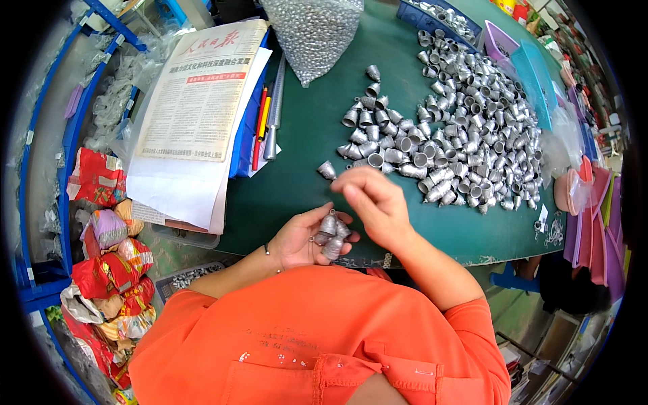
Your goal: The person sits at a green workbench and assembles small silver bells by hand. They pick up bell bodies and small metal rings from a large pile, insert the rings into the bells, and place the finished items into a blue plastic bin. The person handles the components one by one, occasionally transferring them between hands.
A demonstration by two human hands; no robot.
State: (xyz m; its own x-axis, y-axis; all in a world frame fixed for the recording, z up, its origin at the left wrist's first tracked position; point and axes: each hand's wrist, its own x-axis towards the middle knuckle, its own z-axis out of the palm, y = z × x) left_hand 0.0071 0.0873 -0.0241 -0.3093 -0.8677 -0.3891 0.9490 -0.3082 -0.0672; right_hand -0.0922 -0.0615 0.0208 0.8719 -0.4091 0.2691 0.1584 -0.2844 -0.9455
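Observation:
My left hand (307, 236) is cupped palm up near the table's front edge, its fingers curled around several small grey metal bells (332, 248). Just above and to the right, my right hand (373, 202) has its fingers bent into a pinch. Whatever those fingertips hold, if anything, is hidden. A single bell (326, 169) lies right by the right fingertips; whether they touch it I cannot tell. Beyond the right hand spreads a large heap of the same bells (472, 128), some tipped over, some showing their hollow mouths.
A clear bag of small shiny metal pieces (314, 34) sits at the back. To the left, a newspaper (196, 94) covers a blue tray (244, 145) beside pens and a tapered metal rod (273, 121). Back right are a blue bin (472, 40) and purple basket (496, 40).

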